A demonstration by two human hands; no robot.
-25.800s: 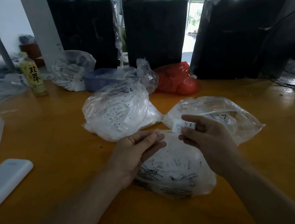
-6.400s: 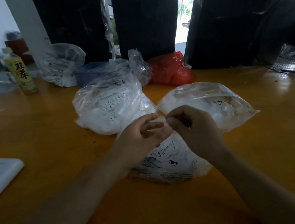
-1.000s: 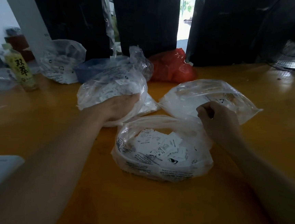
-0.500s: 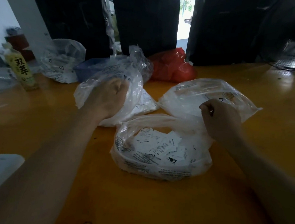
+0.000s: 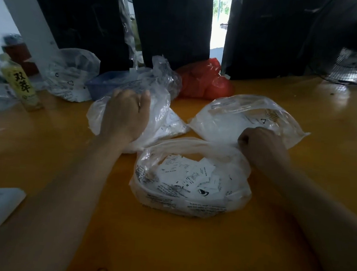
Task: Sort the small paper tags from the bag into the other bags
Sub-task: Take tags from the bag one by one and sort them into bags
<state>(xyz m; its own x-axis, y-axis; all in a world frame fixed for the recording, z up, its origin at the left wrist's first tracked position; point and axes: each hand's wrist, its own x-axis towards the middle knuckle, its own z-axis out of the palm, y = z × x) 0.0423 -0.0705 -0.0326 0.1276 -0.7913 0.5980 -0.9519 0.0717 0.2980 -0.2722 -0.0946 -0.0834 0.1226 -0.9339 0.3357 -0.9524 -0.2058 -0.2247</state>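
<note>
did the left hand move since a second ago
Yes: the left hand slid up over the left clear bag, away from the near tag bag, toward the blue tub.

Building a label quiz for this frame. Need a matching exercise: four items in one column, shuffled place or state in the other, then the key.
Things:
1. near clear bag
2. red bag
3. yellow bottle
4. left hand

Places or states:
A. far left of the table, upright
B. resting on top of the left clear bag
C. open, loose paper tags inside
D. at the back, against the dark panels

Pairs: 1-C, 2-D, 3-A, 4-B
</note>
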